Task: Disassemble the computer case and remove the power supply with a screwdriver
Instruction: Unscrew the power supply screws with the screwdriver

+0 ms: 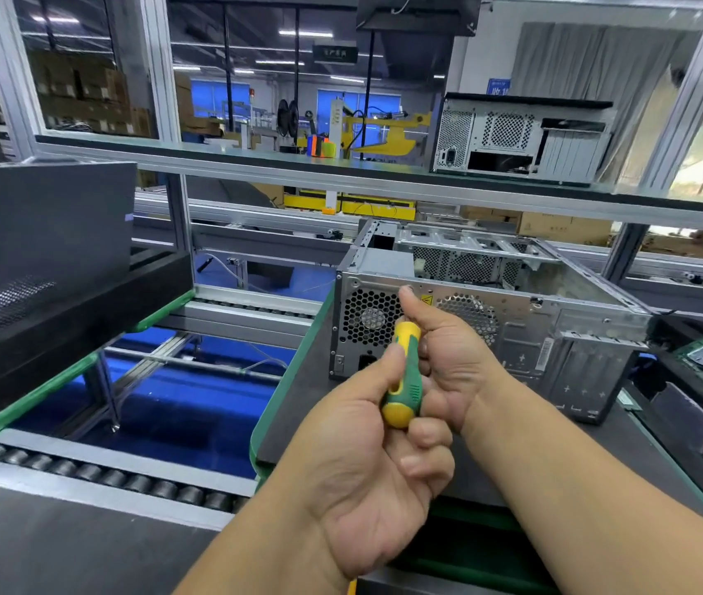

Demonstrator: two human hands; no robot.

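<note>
Both hands on the screwdriver, at the back panel of the computer case.

Left hand (367, 461) grasps the yellow-green screwdriver (403, 380) by its handle; right hand (448, 354) curls round the front of it, thumb raised, touching the panel. Shaft and tip hidden behind the hands. Computer case (555, 337) lies just beyond the hands on a dark table (298, 405), top side open. Power supply (369, 319) sits in the case's corner just left of the right thumb, fan grille outward. Second case (521, 139) on the shelf above, well apart.
</note>
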